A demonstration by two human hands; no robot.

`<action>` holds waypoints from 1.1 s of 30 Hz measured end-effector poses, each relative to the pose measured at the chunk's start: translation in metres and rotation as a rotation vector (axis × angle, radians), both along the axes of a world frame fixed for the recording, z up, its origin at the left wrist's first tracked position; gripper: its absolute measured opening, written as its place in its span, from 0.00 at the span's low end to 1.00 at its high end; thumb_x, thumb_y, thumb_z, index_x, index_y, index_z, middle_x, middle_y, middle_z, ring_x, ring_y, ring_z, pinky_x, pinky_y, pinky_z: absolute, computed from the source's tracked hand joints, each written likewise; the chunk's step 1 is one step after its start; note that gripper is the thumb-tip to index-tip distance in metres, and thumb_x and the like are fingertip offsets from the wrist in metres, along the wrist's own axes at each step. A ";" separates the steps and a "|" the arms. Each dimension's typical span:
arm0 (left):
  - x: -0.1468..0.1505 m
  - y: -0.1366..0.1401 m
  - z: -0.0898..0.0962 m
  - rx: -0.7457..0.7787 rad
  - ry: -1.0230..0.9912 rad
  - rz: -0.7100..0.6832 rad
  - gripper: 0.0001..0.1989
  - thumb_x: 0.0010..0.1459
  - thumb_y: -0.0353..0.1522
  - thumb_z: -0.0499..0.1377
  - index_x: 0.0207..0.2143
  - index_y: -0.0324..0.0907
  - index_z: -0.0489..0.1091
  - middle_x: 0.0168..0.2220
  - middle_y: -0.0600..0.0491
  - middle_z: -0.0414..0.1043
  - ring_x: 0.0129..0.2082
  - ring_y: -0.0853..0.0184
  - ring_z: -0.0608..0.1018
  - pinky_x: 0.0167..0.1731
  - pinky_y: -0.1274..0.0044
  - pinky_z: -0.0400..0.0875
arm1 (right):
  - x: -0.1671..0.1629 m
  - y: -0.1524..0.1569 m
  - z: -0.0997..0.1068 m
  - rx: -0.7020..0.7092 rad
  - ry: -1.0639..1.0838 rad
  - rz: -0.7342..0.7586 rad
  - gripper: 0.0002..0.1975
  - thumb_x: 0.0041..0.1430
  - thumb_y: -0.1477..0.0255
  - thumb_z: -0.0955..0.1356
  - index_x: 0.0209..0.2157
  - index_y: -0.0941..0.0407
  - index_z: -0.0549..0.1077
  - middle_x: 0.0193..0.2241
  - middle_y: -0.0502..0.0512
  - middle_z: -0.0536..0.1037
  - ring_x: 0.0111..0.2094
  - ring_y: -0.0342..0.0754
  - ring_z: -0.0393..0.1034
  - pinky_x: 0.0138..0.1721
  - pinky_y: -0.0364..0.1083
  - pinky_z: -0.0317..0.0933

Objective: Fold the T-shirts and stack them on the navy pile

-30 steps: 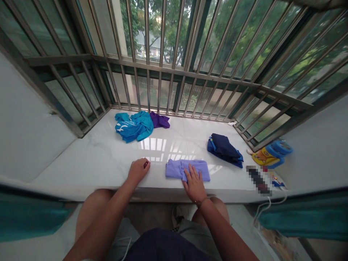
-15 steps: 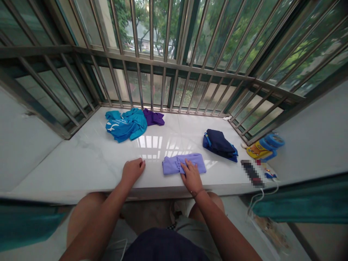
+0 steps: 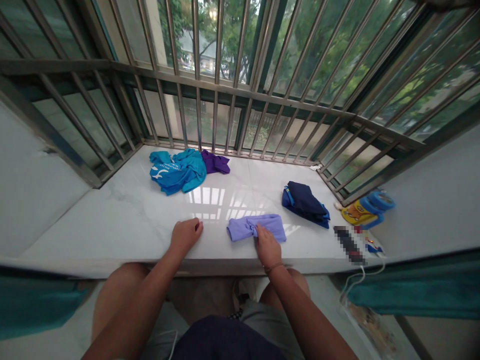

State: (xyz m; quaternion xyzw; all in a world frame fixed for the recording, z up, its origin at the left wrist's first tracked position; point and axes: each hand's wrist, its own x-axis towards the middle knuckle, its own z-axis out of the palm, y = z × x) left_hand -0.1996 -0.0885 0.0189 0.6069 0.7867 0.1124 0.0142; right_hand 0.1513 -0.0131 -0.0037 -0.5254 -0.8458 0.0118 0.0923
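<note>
A folded lavender garment [image 3: 240, 228] lies flat as a long bundle near the front edge of the white sill, with a bunched gather in its middle. My right hand [image 3: 268, 246] is on its near side, fingers drawn together and pinching the cloth by that gather. To the left, my left hand [image 3: 185, 235] rests on the sill in a loose fist, apart from the garment; nothing shows in it. A dark navy folded bundle of clothing [image 3: 304, 202] with blue edges sits right of the lavender one.
A crumpled turquoise shirt [image 3: 176, 172] with white print and a purple cloth [image 3: 216, 162] lie at the back left. Metal bars [image 3: 232, 90] line the window. At the right stand a blue and yellow bottle [image 3: 365, 209] and a blurred dark object [image 3: 349, 244] beside a white cable [image 3: 354, 280].
My right hand's fingers, spread flat on the lavender garment before, have drawn together at its gather, which looks more bunched. My left hand stays in place; the view has shifted slightly.
</note>
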 end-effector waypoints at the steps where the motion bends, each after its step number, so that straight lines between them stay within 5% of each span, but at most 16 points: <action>1: 0.000 0.000 0.000 0.002 -0.005 -0.001 0.20 0.72 0.42 0.51 0.30 0.46 0.74 0.31 0.46 0.82 0.33 0.55 0.81 0.37 0.68 0.60 | 0.000 0.000 -0.001 -0.011 0.002 -0.004 0.25 0.71 0.79 0.62 0.66 0.56 0.74 0.66 0.63 0.76 0.66 0.54 0.72 0.67 0.53 0.65; 9: -0.002 0.001 -0.003 -0.013 -0.016 -0.004 0.20 0.72 0.42 0.51 0.32 0.45 0.76 0.32 0.45 0.82 0.34 0.55 0.82 0.37 0.68 0.61 | -0.002 -0.008 0.000 -0.083 -0.013 -0.096 0.28 0.73 0.73 0.63 0.72 0.55 0.67 0.68 0.67 0.73 0.63 0.56 0.76 0.57 0.51 0.74; 19: -0.001 0.000 0.000 0.011 -0.014 -0.013 0.19 0.72 0.41 0.52 0.30 0.45 0.75 0.31 0.45 0.82 0.33 0.54 0.81 0.37 0.67 0.59 | 0.008 -0.038 -0.006 0.022 0.012 0.091 0.18 0.72 0.76 0.67 0.59 0.53 0.79 0.68 0.58 0.73 0.67 0.54 0.72 0.69 0.51 0.65; 33: 0.000 0.000 0.002 -0.031 0.001 -0.005 0.20 0.72 0.42 0.51 0.31 0.45 0.74 0.32 0.46 0.83 0.33 0.56 0.81 0.36 0.67 0.59 | 0.003 -0.038 -0.005 -0.017 -0.073 -0.047 0.25 0.73 0.75 0.66 0.68 0.54 0.73 0.62 0.63 0.79 0.59 0.53 0.80 0.58 0.46 0.73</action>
